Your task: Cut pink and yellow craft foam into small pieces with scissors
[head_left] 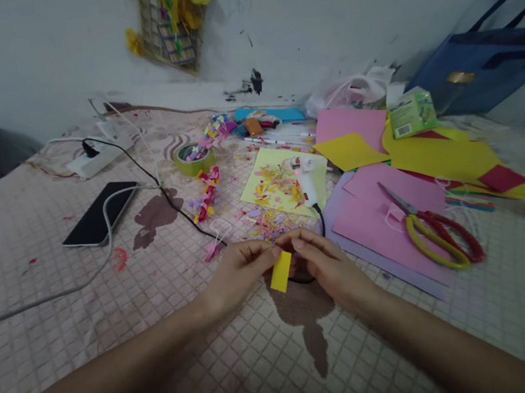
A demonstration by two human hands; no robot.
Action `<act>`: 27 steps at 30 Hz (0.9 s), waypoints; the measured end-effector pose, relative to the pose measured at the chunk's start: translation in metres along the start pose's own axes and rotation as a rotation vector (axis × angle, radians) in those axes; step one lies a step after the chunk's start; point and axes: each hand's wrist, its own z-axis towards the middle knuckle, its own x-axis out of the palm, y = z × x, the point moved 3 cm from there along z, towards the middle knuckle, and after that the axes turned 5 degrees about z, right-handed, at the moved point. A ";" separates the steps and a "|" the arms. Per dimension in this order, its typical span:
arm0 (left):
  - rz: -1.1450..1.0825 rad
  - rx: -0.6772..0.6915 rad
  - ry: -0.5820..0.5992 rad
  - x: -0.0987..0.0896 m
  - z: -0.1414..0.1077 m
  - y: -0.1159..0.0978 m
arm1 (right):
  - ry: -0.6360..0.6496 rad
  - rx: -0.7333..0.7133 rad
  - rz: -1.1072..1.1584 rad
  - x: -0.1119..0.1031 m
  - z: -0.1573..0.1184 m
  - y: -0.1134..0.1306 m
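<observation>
A small yellow strip of paper (281, 273) hangs between my two hands, above the table near the middle of the view. My left hand (242, 271) pinches its upper edge between thumb and fingers. My right hand (328, 266) meets the same edge from the other side, its fingertips closed on the paper. Just beyond my hands lie scattered paper bits (272, 222) in pink, yellow and purple. A white glue gun (307, 185) rests on a pale yellow sheet (257, 167) with more scraps on it.
Scissors (419, 223) lie on pink paper (370, 204) at the right, beside yellow sheets (437, 152) and a green box (412, 114). A tape roll (195, 161) stands behind. A phone (100, 215), power strip (98, 159) and cables are left. A blue bag (488, 68) is back right.
</observation>
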 end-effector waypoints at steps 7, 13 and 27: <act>-0.004 -0.020 0.022 0.002 0.000 -0.002 | 0.014 0.010 -0.078 0.003 -0.001 0.005; -0.026 -0.058 0.021 0.001 0.000 -0.001 | 0.036 0.004 -0.093 0.003 0.000 0.004; -0.327 -0.151 -0.048 0.000 0.001 0.005 | 0.110 -0.832 -1.041 0.009 -0.014 0.024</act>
